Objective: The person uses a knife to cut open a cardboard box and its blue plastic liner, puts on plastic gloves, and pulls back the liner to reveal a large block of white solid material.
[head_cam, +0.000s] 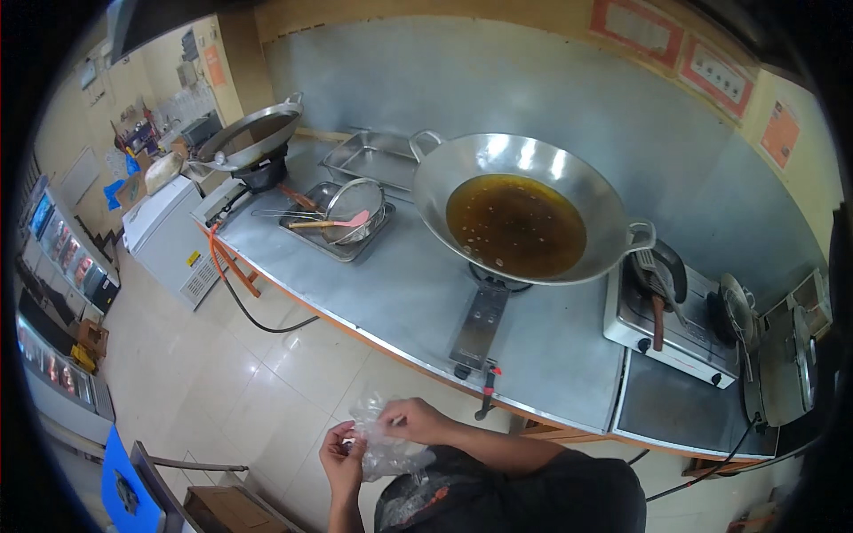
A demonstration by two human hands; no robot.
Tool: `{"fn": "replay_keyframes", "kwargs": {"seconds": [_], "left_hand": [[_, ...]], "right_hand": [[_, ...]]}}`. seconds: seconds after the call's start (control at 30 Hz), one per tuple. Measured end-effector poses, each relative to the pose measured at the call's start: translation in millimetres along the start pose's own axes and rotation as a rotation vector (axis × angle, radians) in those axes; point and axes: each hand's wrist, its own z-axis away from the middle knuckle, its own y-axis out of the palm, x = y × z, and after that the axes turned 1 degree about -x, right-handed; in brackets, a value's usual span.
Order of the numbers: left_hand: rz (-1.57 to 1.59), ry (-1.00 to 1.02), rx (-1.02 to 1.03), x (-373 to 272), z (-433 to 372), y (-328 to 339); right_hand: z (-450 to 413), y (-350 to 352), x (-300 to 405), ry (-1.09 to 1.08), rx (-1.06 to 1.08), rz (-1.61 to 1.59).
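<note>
Close to my body, in front of the table's edge, both hands hold a crumpled clear plastic bag (393, 456). My left hand (344, 453) pinches its left side between thumb and fingers. At its top, my right hand (414, 421) grips it with bent fingers. Whether anything is inside the bag cannot be told. Beyond my hands, a large two-handled metal wok (426, 200) rests on a gas burner (481, 326), with brown oil (516, 223) in it and small bubbles on the oil.
A second wok (250, 136) stands on a burner at the table's left end. A metal tray (343, 250) holds strainers and a pink-headed spatula (356, 220). On the right, a two-burner stove (680, 340) bears pans and a slotted turner. A cardboard box (230, 510) sits at the lower left.
</note>
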Motion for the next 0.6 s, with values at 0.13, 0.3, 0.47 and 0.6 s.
{"fn": "replay_keyframes", "kwargs": {"seconds": [0.13, 0.3, 0.47, 0.6], "left_hand": [[-0.073, -0.003, -0.183, -22.3, -87.8, -30.4], [-0.063, 0.014, -0.458, -54.0, -191.8, -107.6], [0.146, 0.155, -0.727, -116.7, -265.7, -223.0], [-0.002, 0.087, -0.593, -138.4, -269.1, -349.9]], "right_hand": [[-121.3, 6.0, -10.2, 0.071, 0.146, -0.062], [-269.1, 52.6, -21.3, 0.334, 0.331, -0.360], [-412.6, 147.1, -3.7, 0.455, 0.239, -0.716], [-512.4, 240.9, 27.7, 0.395, 0.137, -0.913]]}}
